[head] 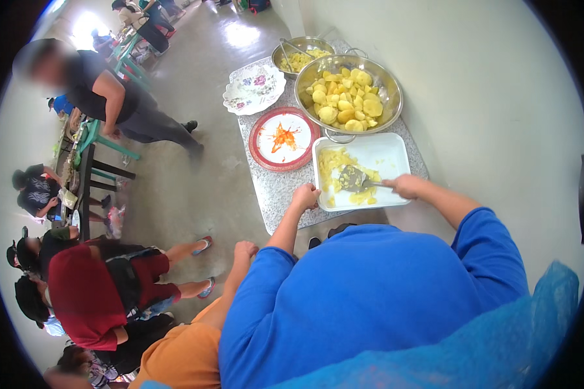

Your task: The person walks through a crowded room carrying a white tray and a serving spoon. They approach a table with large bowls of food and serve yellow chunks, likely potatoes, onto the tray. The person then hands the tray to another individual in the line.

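Note:
My right hand (409, 186) is closed around the handle of a broad metal spatula (354, 179). The spatula's head rests on mashed yellow potato (335, 163) in a white rectangular tray (392, 153). My left hand (305, 197) grips the tray's near left side with curled fingers. Most of the potato lies on the left half of the tray. Just behind it stands a large steel bowl (394, 97) with looped handles, full of peeled potato pieces (348, 99). Some of those pieces are halved and others are cut smaller.
The speckled table (284, 194) also holds a red-rimmed plate (260, 155) with an orange-red smear, a floral scalloped dish (243, 85), and a smaller steel bowl (277, 61) with chopped yellow food and tongs. A wall (486, 97) runs along the right. A person in orange (185, 355) stands close at left.

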The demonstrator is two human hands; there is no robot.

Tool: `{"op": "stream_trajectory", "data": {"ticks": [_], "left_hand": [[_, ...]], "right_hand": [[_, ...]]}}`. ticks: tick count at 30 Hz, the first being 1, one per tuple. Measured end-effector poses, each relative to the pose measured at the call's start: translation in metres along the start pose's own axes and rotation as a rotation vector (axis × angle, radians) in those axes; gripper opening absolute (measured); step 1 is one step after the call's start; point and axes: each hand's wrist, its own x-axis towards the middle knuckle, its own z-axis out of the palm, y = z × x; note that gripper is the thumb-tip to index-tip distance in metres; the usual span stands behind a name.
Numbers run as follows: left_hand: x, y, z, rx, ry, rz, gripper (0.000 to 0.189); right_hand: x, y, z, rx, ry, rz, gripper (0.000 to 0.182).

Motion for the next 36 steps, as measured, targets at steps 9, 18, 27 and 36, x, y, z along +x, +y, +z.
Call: {"op": "stream_trajectory", "data": {"ticks": [9,18,27,36], "left_hand": [[-0.002,0.001,-0.003,-0.072,-0.015,-0.035,0.022],[-0.001,0.0,0.001,-0.054,0.018,-0.024,0.021],[0.0,-0.009,0.003,-0.114,0.056,-0.036,0.023],[-0.003,-0.004,0.007,-0.079,0.055,-0.031,0.024]], "right_hand": [[0.024,-0.059,-0.068,-0.329,0.079,-0.076,0.047],[0.006,-0.034,-0.06,-0.027,-0.054,-0.146,0.027],[0.032,-0.063,-0.062,-0.279,-0.049,-0.045,0.06],[0.061,-0.064,-0.077,-0.452,0.153,-0.096,0.037]]}}
